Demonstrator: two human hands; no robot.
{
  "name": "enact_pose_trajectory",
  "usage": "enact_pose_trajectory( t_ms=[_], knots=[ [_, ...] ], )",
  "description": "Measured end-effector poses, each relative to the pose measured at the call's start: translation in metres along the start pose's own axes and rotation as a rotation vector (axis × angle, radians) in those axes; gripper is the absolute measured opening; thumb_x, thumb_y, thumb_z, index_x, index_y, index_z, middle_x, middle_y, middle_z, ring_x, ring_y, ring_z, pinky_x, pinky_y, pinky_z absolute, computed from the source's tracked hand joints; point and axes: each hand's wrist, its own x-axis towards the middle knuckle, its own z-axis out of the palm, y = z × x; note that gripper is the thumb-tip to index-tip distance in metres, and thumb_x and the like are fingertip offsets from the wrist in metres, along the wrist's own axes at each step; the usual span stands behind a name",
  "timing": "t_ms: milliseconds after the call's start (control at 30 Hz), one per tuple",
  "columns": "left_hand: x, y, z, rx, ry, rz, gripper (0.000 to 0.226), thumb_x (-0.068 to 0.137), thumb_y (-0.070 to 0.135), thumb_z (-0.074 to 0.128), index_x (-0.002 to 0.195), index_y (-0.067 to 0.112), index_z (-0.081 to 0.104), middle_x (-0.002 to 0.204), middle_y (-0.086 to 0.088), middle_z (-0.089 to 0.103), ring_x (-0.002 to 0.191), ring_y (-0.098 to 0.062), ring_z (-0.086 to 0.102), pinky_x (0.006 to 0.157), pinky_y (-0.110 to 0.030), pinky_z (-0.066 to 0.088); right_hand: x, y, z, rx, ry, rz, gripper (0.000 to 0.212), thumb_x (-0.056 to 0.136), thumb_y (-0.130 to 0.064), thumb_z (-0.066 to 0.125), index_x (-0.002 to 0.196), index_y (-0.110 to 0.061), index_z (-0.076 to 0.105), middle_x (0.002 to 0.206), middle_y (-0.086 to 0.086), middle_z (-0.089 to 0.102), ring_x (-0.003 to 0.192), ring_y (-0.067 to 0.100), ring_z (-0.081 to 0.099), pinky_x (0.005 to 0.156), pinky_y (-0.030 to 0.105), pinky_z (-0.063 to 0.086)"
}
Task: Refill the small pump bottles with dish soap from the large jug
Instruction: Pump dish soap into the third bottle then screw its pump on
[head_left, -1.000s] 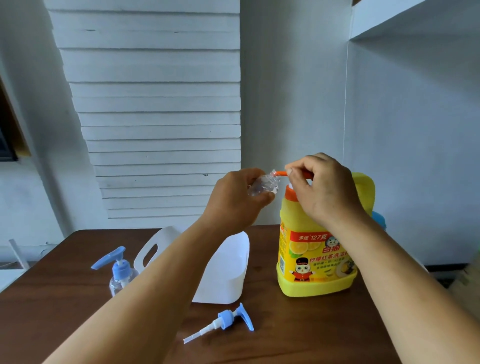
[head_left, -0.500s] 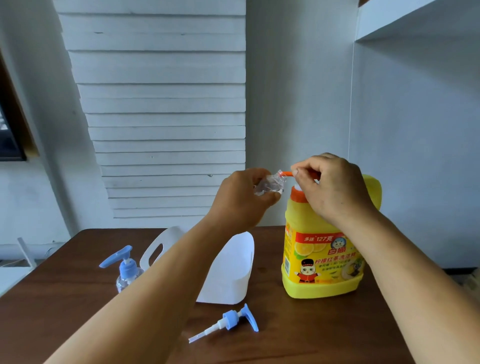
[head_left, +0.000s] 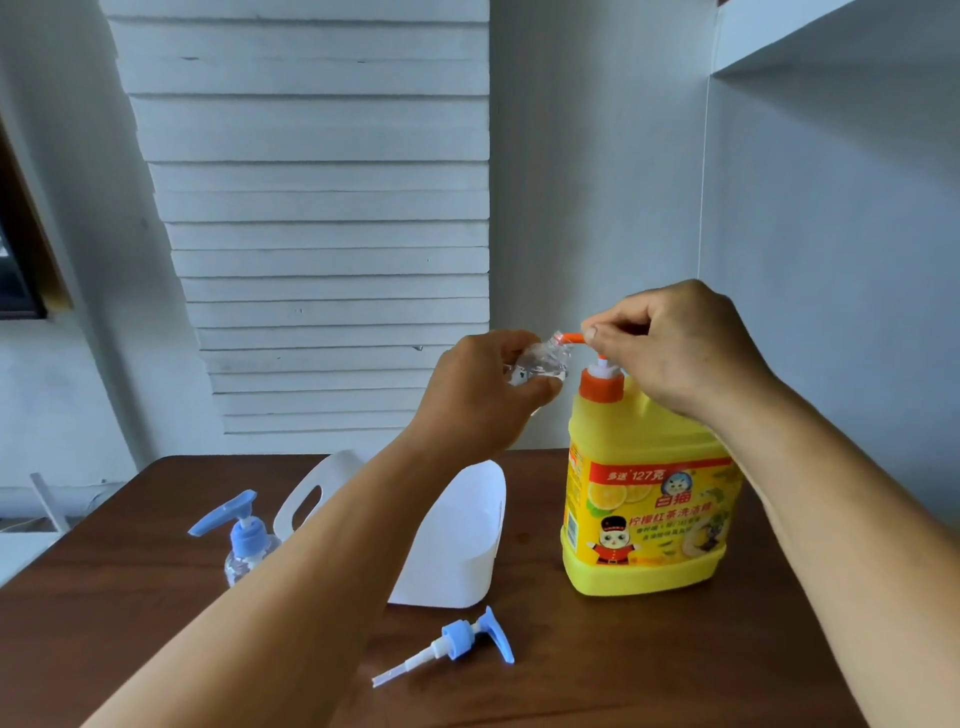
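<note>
A large yellow dish soap jug with an orange pump stands on the brown table at the right. My right hand grips the pump head; the orange spout sticks out to the left. My left hand holds a small clear bottle, tilted, its open mouth at the spout tip. A loose blue pump lies on the table in front. A second small bottle with a blue pump stands at the left, partly hidden by my forearm.
A white plastic caddy with a handle hole sits mid-table behind my left arm. The brown table meets white walls at the back and right. A shelf edge juts out at upper right.
The jug's pump head now stands higher, with its white stem showing above the orange collar. Both hands hold their grips; the view has shifted slightly.
</note>
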Motion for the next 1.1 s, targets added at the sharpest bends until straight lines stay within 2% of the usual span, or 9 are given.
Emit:
enact_pose_trajectory(
  t_ms=[167,300,400,533,700,833,1000,1100],
  knots=[
    [-0.004,-0.003,0.001,0.012,-0.016,-0.001,0.019,0.083,0.030,0.066,0.100,0.023,0.067,0.092,0.002,0.072,0.076,-0.014,0.063,0.067,-0.030,0.050,-0.003,-0.003,0.000,-0.027,-0.024,0.000,0.019,0.089,-0.026,0.061,0.097,-0.016,0.076,0.101,0.001,0.074,0.093,0.015,0.064,0.075,0.019,0.041],
    [-0.001,0.001,-0.002,-0.014,0.003,-0.005,0.020,0.082,0.030,0.067,0.101,0.023,0.068,0.096,0.001,0.072,0.086,-0.017,0.065,0.078,-0.037,0.054,0.007,-0.007,-0.014,-0.058,-0.072,-0.015,0.018,0.089,-0.025,0.061,0.096,-0.017,0.076,0.098,-0.001,0.074,0.084,0.012,0.061,0.060,0.014,0.040],
    [0.001,0.002,-0.003,-0.019,0.009,-0.004,0.022,0.082,0.030,0.067,0.103,0.023,0.067,0.098,0.002,0.071,0.086,-0.015,0.065,0.079,-0.035,0.054,0.005,-0.007,-0.012,-0.046,-0.057,-0.023,0.018,0.089,-0.024,0.060,0.095,-0.017,0.076,0.097,0.000,0.074,0.085,0.014,0.062,0.068,0.020,0.042],
    [0.000,-0.002,0.000,0.011,-0.012,0.003,0.021,0.082,0.029,0.067,0.102,0.023,0.067,0.095,0.003,0.070,0.082,-0.014,0.063,0.069,-0.026,0.049,-0.005,-0.001,0.001,-0.022,-0.004,-0.015,0.019,0.089,-0.026,0.060,0.096,-0.017,0.076,0.098,0.000,0.074,0.083,0.010,0.059,0.073,0.018,0.040],
    [-0.006,-0.004,0.003,-0.007,-0.011,-0.015,0.020,0.082,0.030,0.067,0.101,0.024,0.067,0.095,0.003,0.071,0.083,-0.013,0.064,0.071,-0.028,0.050,-0.006,-0.001,0.002,-0.038,-0.018,-0.014,0.020,0.090,-0.026,0.060,0.096,-0.016,0.075,0.101,0.001,0.073,0.086,0.011,0.059,0.075,0.018,0.039],
    [-0.004,0.000,0.001,-0.032,-0.002,-0.023,0.022,0.082,0.029,0.067,0.103,0.024,0.067,0.095,0.003,0.071,0.085,-0.014,0.064,0.070,-0.026,0.049,0.000,-0.005,-0.007,-0.034,-0.010,-0.027,0.020,0.090,-0.025,0.058,0.093,-0.016,0.076,0.097,0.001,0.074,0.086,0.013,0.062,0.072,0.019,0.041],
    [-0.004,-0.002,0.002,-0.033,-0.003,-0.026,0.022,0.082,0.029,0.067,0.104,0.025,0.066,0.096,0.003,0.071,0.085,-0.014,0.064,0.075,-0.032,0.053,0.000,-0.002,-0.002,0.001,0.022,-0.028,0.019,0.090,-0.025,0.059,0.093,-0.016,0.076,0.094,0.001,0.074,0.083,0.014,0.063,0.070,0.020,0.043],
    [-0.003,-0.004,0.003,-0.033,0.008,-0.025,0.025,0.083,0.030,0.066,0.107,0.023,0.066,0.098,0.003,0.071,0.087,-0.013,0.064,0.076,-0.029,0.052,-0.002,0.001,0.003,0.011,0.043,-0.022,0.019,0.090,-0.025,0.059,0.095,-0.017,0.075,0.091,0.001,0.073,0.079,0.013,0.060,0.060,0.015,0.041]
  ],
)
